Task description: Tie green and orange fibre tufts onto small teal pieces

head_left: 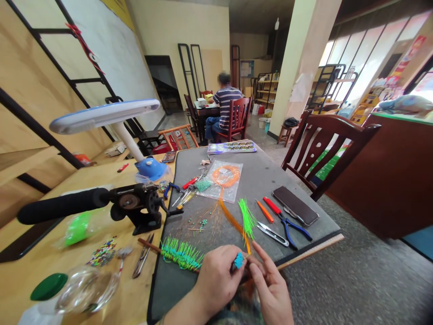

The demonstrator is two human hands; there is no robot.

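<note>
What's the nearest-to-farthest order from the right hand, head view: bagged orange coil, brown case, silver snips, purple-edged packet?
From the right hand:
1. silver snips, just beyond the fingertips
2. brown case, farther out, to the right
3. bagged orange coil, mid-table, ahead and left
4. purple-edged packet, far edge of the table

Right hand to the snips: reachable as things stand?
Likely yes: the snips lie on the mat just beyond the right hand, with nothing visible between, though it seems busy.
</note>
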